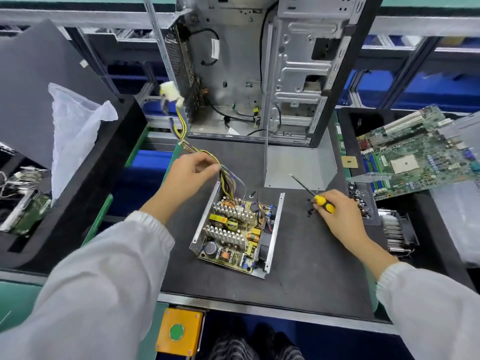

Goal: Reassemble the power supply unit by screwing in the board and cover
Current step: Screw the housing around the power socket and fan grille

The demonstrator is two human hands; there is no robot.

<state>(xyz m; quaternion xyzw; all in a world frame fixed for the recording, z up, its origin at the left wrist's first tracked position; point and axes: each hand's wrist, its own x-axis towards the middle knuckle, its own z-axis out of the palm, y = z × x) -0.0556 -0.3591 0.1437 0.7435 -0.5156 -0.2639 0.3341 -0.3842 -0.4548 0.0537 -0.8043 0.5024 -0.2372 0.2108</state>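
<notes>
The left hand pinched the cable bundle clear of the board; right hand, fingers around the screwdriver, should gather loose screws singly.

The single wide-angle camera sits on my head, looking forward and steeply down at the dark surface close below me, my forearms reaching in from the bottom corners.

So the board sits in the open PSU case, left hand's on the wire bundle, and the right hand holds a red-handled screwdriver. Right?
Not quite: the head view shows the screwdriver in the right hand has a yellow and black handle, not red. The board does sit in the open case, and the left hand holds the wire bundle.
</notes>
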